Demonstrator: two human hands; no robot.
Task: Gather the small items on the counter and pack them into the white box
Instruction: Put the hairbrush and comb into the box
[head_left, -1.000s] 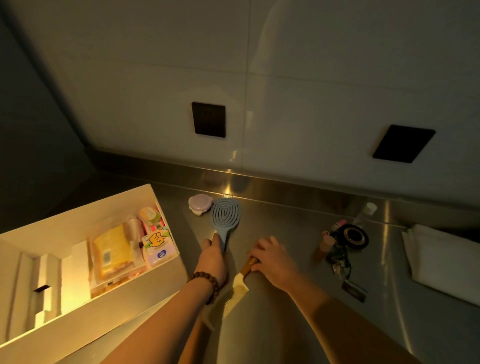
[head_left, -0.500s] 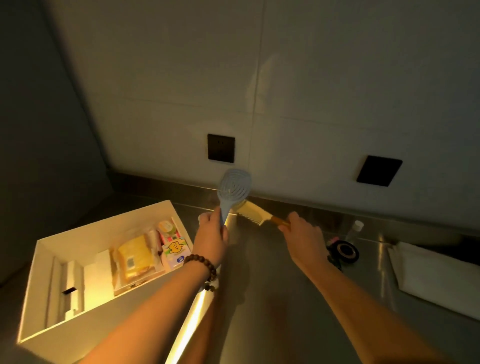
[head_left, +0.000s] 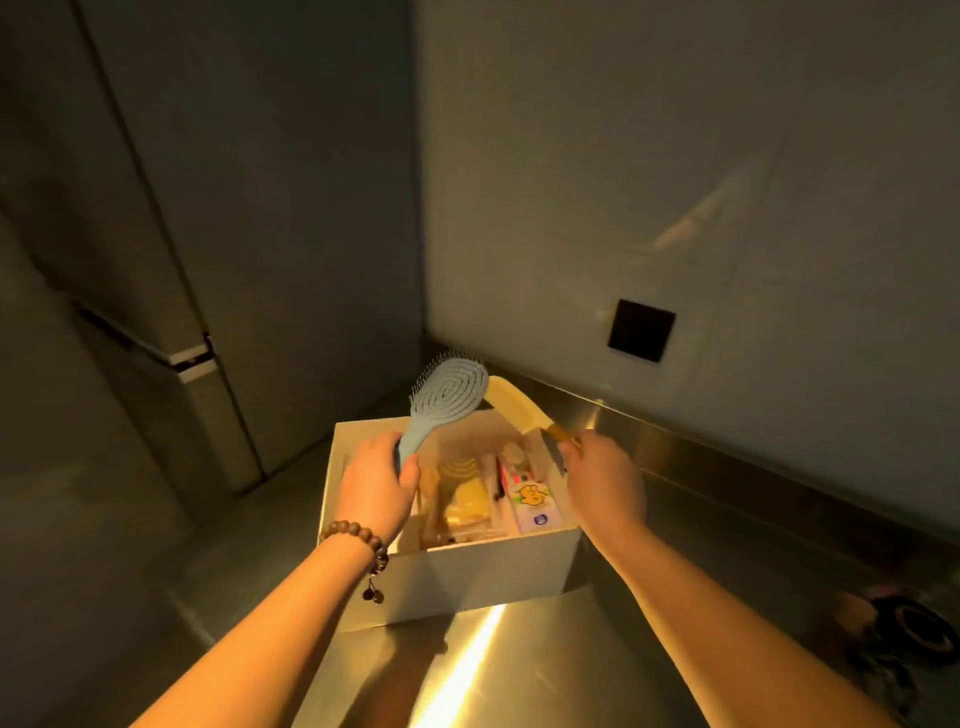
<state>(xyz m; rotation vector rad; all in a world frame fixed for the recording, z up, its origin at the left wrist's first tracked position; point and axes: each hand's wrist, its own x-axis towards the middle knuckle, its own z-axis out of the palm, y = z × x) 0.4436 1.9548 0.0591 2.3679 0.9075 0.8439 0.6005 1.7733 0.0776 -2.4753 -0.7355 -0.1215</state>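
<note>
Left hand: wrapped round the handle of the brush, thumb across the front; head up and tilted away, bristles facing the far wall. Held over the left part of the box, near its far-left rim. Beaded bracelet on the wrist, forearm rising from lower left.

Right hand: pinching the amber handle of the comb at its very end, fingers curled, back of the hand up. Comb slanting up and left, its tip passing behind the brush head; blade hanging over the far-right corner of the box.

Box: open-topped, standing on the steel surface close to the corner of the walls. Already holding a yellow packet and a small carton with a cartoon print in the right half; left part hidden by the left hand.

Step in hand, as judged: lowering both items in. Best done one at a time, or kept apart so the heads do not clash. Brush laid flat along the box's length, bristles sideways or down, handle cleared of the rim before release. Comb slid alongside the carton, teeth kept off the packet.

Outward: tape roll and blurred small items at lower right on the surface, not yet packed. Black socket plate on the wall.
</note>
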